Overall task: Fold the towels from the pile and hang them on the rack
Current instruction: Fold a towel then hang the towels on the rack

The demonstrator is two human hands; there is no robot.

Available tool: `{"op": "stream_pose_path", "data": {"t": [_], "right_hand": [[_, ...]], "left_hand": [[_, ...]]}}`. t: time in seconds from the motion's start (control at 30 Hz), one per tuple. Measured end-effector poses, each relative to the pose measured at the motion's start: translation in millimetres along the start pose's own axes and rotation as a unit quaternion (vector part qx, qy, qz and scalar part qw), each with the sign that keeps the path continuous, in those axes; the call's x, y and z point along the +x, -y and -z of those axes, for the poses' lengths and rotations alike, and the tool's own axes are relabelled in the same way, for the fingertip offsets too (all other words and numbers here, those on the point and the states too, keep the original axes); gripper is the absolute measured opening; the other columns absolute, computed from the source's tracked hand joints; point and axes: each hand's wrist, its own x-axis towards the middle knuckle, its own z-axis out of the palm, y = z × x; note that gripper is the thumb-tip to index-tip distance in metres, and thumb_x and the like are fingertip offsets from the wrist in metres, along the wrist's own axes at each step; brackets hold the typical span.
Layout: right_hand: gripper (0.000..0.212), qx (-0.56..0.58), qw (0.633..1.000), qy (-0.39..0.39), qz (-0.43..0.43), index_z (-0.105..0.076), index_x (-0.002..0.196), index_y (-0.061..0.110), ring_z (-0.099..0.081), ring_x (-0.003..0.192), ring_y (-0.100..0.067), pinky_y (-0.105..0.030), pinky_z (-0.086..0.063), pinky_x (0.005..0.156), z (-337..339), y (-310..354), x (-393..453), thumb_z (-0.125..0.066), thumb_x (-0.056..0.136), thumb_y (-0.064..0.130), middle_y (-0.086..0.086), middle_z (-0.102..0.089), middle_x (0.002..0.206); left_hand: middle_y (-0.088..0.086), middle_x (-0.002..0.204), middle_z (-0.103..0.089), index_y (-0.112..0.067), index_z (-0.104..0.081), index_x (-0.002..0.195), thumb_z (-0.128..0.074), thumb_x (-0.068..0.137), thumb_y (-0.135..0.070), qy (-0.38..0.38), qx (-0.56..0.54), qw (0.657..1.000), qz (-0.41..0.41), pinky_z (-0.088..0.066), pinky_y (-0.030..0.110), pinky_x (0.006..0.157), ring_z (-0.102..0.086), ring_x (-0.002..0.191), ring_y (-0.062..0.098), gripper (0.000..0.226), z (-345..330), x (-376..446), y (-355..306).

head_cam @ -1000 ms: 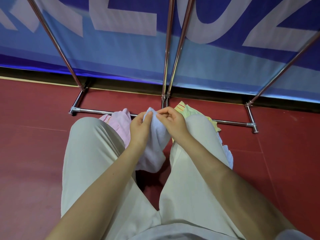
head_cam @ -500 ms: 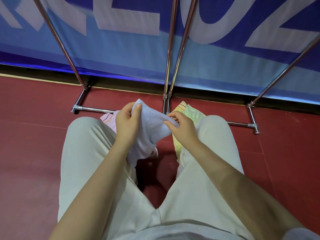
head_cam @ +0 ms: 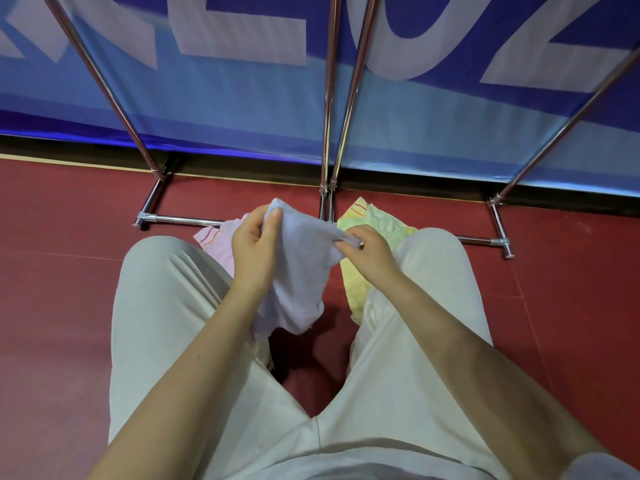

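The left hand [head_cam: 254, 251] is closed on one top corner of a pale blue towel [head_cam: 301, 271], thumb pressed against the forefinger with the cloth bunched between them, the other fingers curled behind and out of sight. The right hand [head_cam: 369, 252] pinches the other end of the same top edge between thumb and fingertips, its fingers drawn close together. The towel is stretched between the two hands above the gap between the knees, and the rest hangs loose and crumpled toward the red floor [head_cam: 69, 289]; its lower edge is partly hidden by the left forearm. Behind the hands, a pink towel [head_cam: 216, 240] lies on the floor to the left, mostly covered by the left leg and hand, and a yellow towel [head_cam: 377, 223] lies to the right, partly under the right leg. Just beyond them stands the base of the chrome rack [head_cam: 183, 220], its slanted poles running up out of the top of the view, so the hanging bars cannot be seen. A blue banner [head_cam: 242, 98] with large pale letters, cut off at the top, fills the far side.
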Motion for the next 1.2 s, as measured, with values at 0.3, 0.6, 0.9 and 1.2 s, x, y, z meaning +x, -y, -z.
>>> {"op": "stream_pose_path", "data": {"t": [0.3, 0.6, 0.9, 1.2], "right_hand": [[0.049, 0.314, 0.945, -0.026, -0.091, -0.061, 0.097, -0.007, -0.055, 0.082, -0.02, -0.036, -0.043, 0.076, 9.2, 10.4, 5.0, -0.07, 0.077, 0.037, -0.009, -0.06, 0.087], [0.035, 0.167, 0.967, -0.191, 0.03, -0.04, 0.069, 0.004, -0.03, 0.058, -0.004, -0.018, -0.028, 0.055, 9.9, 22.5, -6.3, -0.062, 0.091, 0.02, 0.003, -0.033, 0.061], [0.039, 0.188, 0.967, -0.168, -0.036, -0.039, 0.069, 0.0, -0.031, 0.061, -0.014, -0.03, -0.029, 0.058, -10.3, 22.5, 4.5, -0.063, 0.085, 0.027, -0.003, -0.035, 0.063], [0.042, 0.17, 0.975, -0.105, -0.097, -0.03, 0.061, 0.018, -0.03, 0.055, -0.012, -0.022, -0.027, 0.052, -27.7, 37.1, 3.0, -0.058, 0.091, 0.027, 0.003, -0.031, 0.058]], "left_hand": [[-0.012, 0.078, -0.053, -0.015, -0.063, 0.089, -0.048, 0.101, -0.025, -0.061, -0.051, 0.99, 0.115, -0.038, 0.012, 0.068, -0.046, 0.072, -0.003, 0.022, 4.7, 9.3, 14.3], [-0.013, 0.082, -0.054, -0.015, -0.06, 0.095, -0.044, 0.102, -0.027, -0.048, -0.015, 0.993, 0.111, -0.038, 0.005, 0.065, -0.048, 0.07, -0.008, 0.021, -4.8, 11.1, 12.4], [0.016, 0.139, -0.051, -0.033, -0.064, 0.066, -0.048, 0.09, -0.041, -0.063, -0.078, 0.967, 0.233, -0.037, 0.033, 0.078, -0.059, 0.102, 0.026, 0.03, -16.2, 10.1, 20.3], [-0.015, 0.075, -0.056, -0.029, -0.061, 0.073, -0.047, 0.098, -0.028, -0.05, -0.071, 0.966, 0.242, -0.043, 0.032, 0.082, -0.052, 0.08, 0.009, 0.029, -33.1, 1.4, 18.1]]}}
